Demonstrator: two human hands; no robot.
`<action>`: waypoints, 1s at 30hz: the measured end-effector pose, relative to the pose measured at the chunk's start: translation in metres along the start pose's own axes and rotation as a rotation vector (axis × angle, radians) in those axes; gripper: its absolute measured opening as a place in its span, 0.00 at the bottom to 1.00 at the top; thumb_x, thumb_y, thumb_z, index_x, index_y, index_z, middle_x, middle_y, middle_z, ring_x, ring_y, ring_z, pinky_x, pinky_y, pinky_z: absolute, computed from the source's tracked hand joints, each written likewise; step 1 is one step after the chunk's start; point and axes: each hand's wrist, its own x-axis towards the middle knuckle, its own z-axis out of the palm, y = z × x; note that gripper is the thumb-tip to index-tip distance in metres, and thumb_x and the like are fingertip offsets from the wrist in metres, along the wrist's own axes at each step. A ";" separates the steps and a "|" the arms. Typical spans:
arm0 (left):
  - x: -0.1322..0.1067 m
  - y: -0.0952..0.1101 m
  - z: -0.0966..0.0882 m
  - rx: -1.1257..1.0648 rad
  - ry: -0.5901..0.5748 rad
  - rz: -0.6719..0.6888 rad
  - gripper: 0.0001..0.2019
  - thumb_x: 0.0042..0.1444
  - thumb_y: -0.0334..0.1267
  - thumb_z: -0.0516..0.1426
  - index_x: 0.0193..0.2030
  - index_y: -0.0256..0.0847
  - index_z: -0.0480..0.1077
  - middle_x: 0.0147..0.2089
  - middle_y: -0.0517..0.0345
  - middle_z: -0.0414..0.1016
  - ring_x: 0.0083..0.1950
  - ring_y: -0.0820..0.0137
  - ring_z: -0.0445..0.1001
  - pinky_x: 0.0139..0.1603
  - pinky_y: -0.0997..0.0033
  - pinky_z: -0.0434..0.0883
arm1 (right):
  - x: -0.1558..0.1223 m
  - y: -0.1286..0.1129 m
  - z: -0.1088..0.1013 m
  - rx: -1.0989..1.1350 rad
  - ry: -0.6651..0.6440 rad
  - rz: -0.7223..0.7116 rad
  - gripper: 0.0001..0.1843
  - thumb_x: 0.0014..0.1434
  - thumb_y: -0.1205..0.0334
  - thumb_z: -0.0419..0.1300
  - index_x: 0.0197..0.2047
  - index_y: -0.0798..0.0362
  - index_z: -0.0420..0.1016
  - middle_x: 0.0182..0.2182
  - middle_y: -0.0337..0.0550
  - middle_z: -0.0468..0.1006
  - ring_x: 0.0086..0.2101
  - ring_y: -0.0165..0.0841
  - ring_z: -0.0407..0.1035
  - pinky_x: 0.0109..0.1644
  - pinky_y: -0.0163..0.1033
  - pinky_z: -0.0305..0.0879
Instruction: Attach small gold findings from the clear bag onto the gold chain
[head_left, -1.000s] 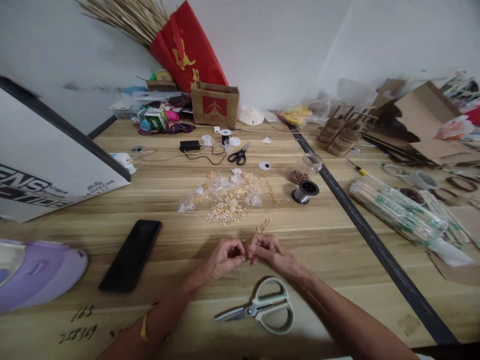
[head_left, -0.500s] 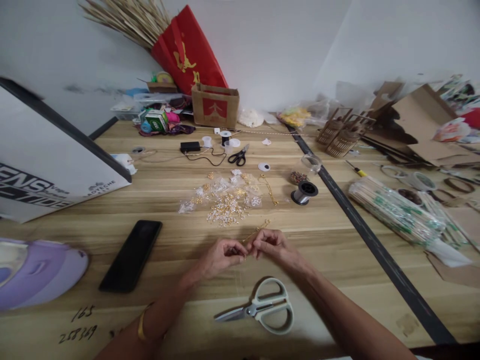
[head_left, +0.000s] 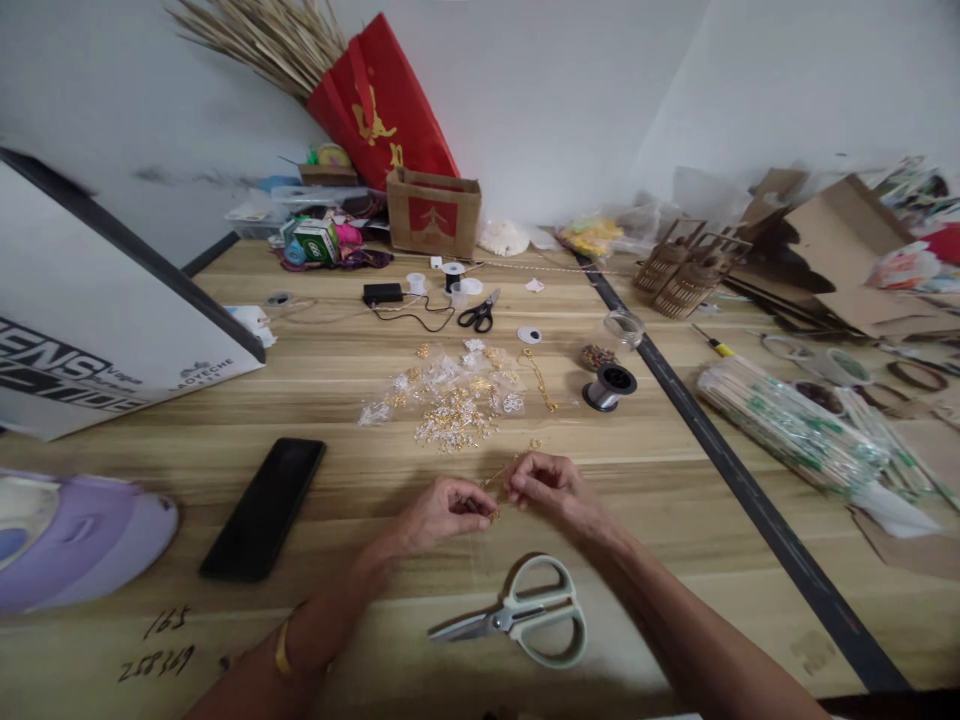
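Note:
My left hand (head_left: 442,510) and my right hand (head_left: 546,488) are close together over the wooden table (head_left: 345,400), both pinched on a thin gold chain (head_left: 510,462) that runs up and right from my fingertips. A small gold piece sits between the two pinches. Just beyond lies a scatter of gold and silver charms (head_left: 454,400) in clear bags. Pale green scissors (head_left: 525,615) lie just below my hands.
A black phone (head_left: 264,507) lies to the left, a purple cap (head_left: 75,540) at the far left edge. A wire spool (head_left: 609,385), black scissors (head_left: 478,312), a large white box (head_left: 97,310) and a bag of sticks (head_left: 795,425) surround the area.
My hands have drawn slightly apart, the right one shifting up and right, while both keep their pinch on the chain.

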 end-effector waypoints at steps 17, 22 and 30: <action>0.000 0.009 0.000 -0.022 0.103 -0.020 0.11 0.45 0.41 0.64 0.29 0.34 0.74 0.23 0.61 0.70 0.26 0.76 0.65 0.29 0.76 0.62 | 0.001 0.005 0.001 -0.152 0.037 -0.009 0.18 0.57 0.48 0.58 0.28 0.56 0.69 0.24 0.41 0.73 0.25 0.28 0.64 0.29 0.33 0.59; 0.000 0.012 0.000 -0.089 0.121 -0.014 0.13 0.45 0.44 0.63 0.27 0.35 0.73 0.23 0.61 0.69 0.26 0.76 0.64 0.30 0.76 0.62 | 0.001 0.001 0.002 -0.161 0.050 -0.006 0.19 0.57 0.47 0.58 0.27 0.56 0.69 0.23 0.40 0.72 0.25 0.28 0.62 0.29 0.33 0.57; -0.001 0.014 -0.004 -0.183 0.204 0.050 0.11 0.47 0.42 0.63 0.26 0.35 0.72 0.26 0.60 0.72 0.30 0.74 0.66 0.36 0.74 0.62 | 0.001 0.002 -0.002 -0.138 0.094 -0.013 0.19 0.59 0.47 0.55 0.29 0.55 0.65 0.19 0.34 0.64 0.21 0.25 0.56 0.24 0.31 0.52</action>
